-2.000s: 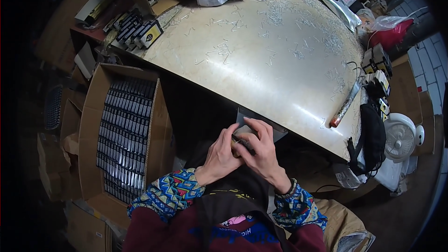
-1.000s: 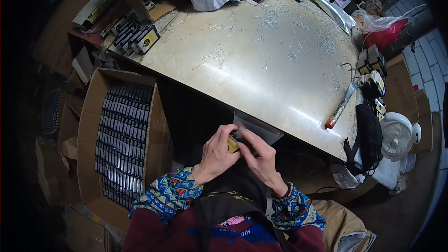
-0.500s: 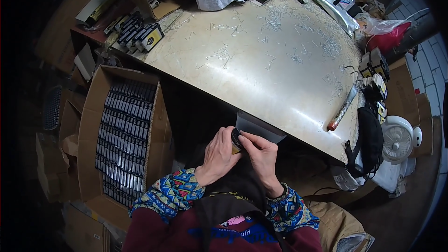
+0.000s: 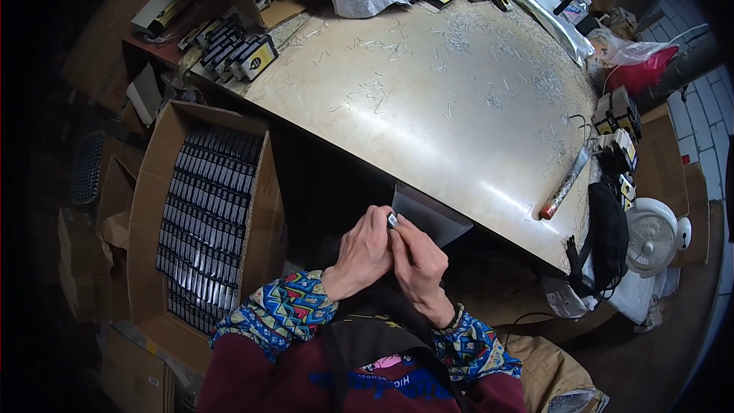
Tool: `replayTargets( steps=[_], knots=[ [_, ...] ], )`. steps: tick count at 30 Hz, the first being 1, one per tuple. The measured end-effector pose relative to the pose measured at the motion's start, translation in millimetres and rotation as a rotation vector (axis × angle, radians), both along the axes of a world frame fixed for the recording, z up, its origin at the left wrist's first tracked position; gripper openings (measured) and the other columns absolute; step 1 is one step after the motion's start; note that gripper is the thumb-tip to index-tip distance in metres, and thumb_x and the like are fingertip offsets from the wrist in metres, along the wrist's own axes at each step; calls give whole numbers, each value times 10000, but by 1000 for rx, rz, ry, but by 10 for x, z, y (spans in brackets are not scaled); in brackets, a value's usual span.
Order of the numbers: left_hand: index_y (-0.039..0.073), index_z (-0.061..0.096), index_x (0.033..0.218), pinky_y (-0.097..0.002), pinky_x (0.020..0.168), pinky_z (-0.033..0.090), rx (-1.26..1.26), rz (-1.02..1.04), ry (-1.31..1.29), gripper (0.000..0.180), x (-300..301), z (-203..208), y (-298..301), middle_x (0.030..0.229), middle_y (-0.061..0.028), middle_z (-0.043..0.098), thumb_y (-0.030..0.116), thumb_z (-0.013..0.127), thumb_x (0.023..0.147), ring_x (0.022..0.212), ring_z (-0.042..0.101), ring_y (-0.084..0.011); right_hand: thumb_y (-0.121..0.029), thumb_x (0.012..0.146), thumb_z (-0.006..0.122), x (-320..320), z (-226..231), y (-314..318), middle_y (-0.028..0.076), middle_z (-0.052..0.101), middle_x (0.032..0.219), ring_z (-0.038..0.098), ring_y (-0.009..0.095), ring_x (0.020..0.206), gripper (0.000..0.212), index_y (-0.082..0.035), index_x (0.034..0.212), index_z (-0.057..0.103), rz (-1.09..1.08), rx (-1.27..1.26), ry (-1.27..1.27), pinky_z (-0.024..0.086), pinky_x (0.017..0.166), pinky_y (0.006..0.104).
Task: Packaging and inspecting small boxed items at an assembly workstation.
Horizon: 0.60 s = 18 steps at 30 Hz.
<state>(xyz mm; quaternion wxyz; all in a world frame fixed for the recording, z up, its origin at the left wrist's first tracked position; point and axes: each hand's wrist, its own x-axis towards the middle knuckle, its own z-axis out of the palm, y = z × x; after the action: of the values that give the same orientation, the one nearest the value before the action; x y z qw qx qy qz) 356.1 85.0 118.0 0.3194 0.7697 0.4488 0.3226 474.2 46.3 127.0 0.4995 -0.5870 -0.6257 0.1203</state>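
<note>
My left hand (image 4: pixel 365 248) and my right hand (image 4: pixel 420 264) meet in front of my body, below the table's near edge. Between their fingertips is a small black box (image 4: pixel 392 220). A narrow end with a pale patch is all that shows of it; the fingers cover the rest. Both hands are closed around it. To the left stands an open cardboard carton (image 4: pixel 258 199), packed with rows of small dark boxes (image 4: pixel 205 206) whose ends shine.
Thin bent metal wires (image 4: pixel 372 94) lie scattered over the table (image 4: pixel 306 99). A long tool with a red-ended handle (image 4: pixel 564 190) rests at its right. Black-and-yellow boxes (image 4: pixel 252 57) stand at the far left edge. Beyond the table's right edge are a black bag (image 4: pixel 608 237) and a white fan (image 4: pixel 650 237).
The small box has turned in my fingers: its dark broad side and yellowish part showed before, and a narrow end shows now. My right hand has moved slightly left.
</note>
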Motion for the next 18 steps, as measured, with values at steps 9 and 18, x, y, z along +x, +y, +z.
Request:
replayTargets(
  steps=[9,18],
  knots=[
    [18,427,1113,-450,659,494,65,3,9,503,-14,-42,23,930,-189,524,109,746,735,833,588,-395,-55,878,687,245,192,120,39,682,978,626,99,875,196,2,1064,657,220,-699,990,502,777,254],
    [20,377,1224,-454,793,499,-224,77,-101,646,45,51,106,1051,-223,544,93,756,706,976,581,-427,25,838,674,206,145,100,142,674,1073,656,198,948,276,-10,1112,682,176,-197,95,515,822,288]
  ],
)
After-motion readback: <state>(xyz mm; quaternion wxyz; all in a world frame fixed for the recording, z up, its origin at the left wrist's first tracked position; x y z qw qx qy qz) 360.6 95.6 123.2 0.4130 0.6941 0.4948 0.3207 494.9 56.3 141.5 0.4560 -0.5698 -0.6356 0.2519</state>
